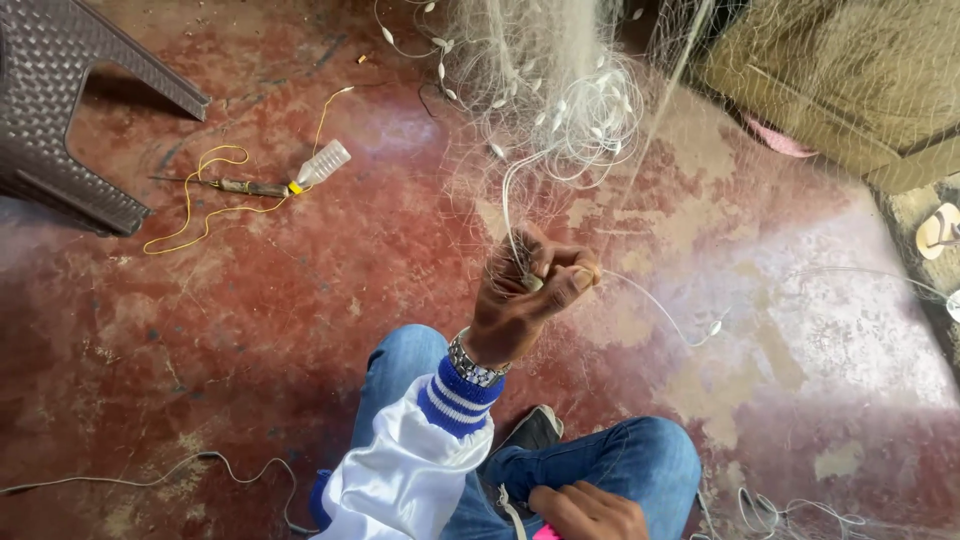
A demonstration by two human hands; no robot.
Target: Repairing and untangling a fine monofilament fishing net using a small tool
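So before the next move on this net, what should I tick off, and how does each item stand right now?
1. Left hand gripping the net cord: ok, fingers closed around it.
2. Fishing net hanging within reach above the hand: ok.
3. Right hand free: cannot tell, it rests at the knee near something pink, mostly cut off.
4. Plastic bottle and yellow string within reach: not ok, lying far off on the floor.
5. Cord free of tangles: cannot tell, mesh too fine.
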